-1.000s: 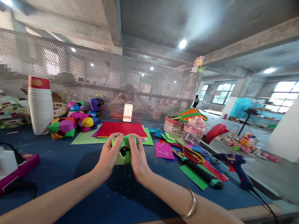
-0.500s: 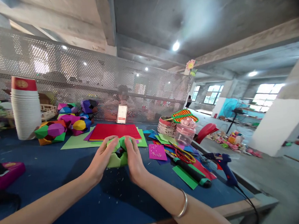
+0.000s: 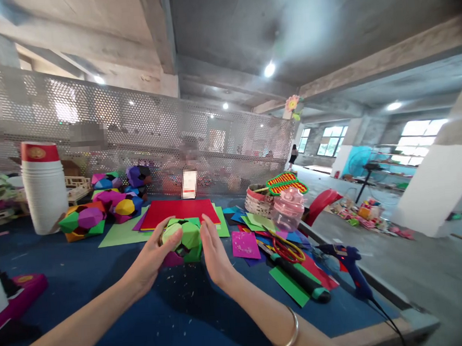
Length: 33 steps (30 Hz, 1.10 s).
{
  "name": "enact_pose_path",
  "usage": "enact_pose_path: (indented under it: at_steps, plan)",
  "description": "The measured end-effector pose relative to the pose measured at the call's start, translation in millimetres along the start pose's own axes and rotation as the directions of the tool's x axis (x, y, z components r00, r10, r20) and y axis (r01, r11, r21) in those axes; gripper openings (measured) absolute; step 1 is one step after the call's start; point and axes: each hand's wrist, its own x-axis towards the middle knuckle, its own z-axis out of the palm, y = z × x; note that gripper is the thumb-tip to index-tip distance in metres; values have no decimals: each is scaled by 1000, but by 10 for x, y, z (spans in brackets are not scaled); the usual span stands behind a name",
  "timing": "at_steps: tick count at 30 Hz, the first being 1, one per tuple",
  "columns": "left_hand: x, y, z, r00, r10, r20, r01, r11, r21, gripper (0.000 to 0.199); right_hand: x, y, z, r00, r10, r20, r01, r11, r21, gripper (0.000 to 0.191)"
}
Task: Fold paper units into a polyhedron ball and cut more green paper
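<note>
Left hand clasping green paper ball, right hand flattened, fingers straight, beside it

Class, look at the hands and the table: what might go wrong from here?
The paper ball might slip or get dented: the left hand grips it from one side, while the right hand is open beside it.

The glue gun lies near the table edge with its cord hanging over, so a snag might drag it off. A small red light shows on it, so it may be hot, too.
</note>
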Motion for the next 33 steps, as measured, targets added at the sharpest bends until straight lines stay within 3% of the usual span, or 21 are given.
enact_pose_path:
  at_steps: [3,7,11,19,23,26,29,31,33]
  plan:
    - [-63,41,28,986,-167,6,166,973,-161,61,-55,41,-19,991,-90,96,109,970,-219,70]
    - [-118,41,42,970,-243,9,238,944,-228,51,-154,1,91,956,-225,188,264,939,-222,53]
    - [-156,4,50,971,-236,-26,225,951,-211,52,-246,-52,194,955,-249,162,276,947,-168,34]
    - [-168,-19,48,988,-155,-6,152,975,-162,53,-305,-33,169,955,-251,159,275,948,-159,38]
    - [-176,119,23,988,-139,73,148,980,-133,73,-238,-35,168,968,-211,136,227,967,-114,37]
    - [-167,247,-25,984,-134,120,139,990,-38,89,-191,-52,135,980,-98,171,109,992,-60,50]
    - [-55,324,-206,997,-15,78,-1,980,199,78,-156,-120,57,972,36,232,-17,997,-80,66]
    - [92,328,-434,986,164,-18,-139,886,443,78,-147,-189,-17,963,95,252,-47,980,-191,60]
    - [271,312,-708,940,326,-96,-194,745,638,84,-164,-257,-102,952,115,285,-28,956,-291,44]
